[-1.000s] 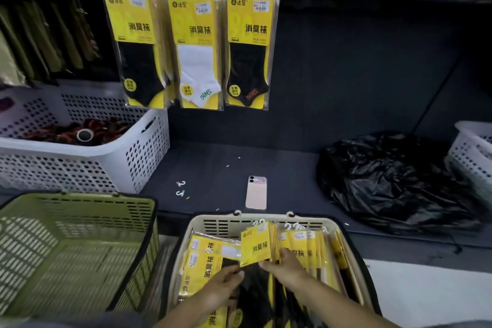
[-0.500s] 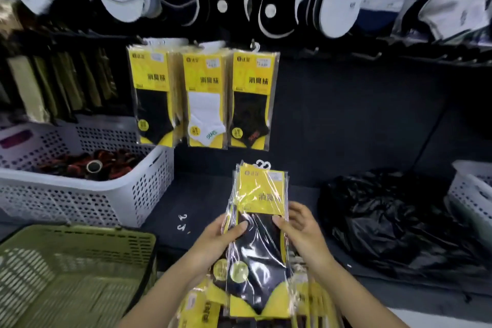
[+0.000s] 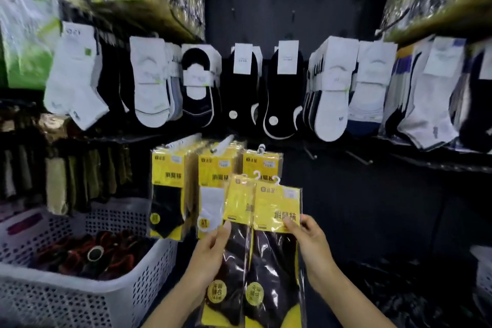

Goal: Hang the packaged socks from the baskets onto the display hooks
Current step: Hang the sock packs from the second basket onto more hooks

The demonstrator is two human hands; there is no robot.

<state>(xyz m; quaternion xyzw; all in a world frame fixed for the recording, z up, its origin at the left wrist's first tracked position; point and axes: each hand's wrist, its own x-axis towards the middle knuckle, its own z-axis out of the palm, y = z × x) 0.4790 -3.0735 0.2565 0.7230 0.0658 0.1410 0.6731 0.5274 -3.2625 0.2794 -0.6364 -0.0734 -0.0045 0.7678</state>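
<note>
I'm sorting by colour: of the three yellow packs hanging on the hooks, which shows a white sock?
The middle pack; the left pack shows black, the right pack is mostly hidden by the held packs.

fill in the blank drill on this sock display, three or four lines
The left hand grips the left sock pack, the right hand the right sock pack; both cards are ____.
The socks in both are ____.
The middle hanging pack shows a ____ sock.
The white basket sits to the person's ____.
Missing: yellow, black, white, left.
</note>
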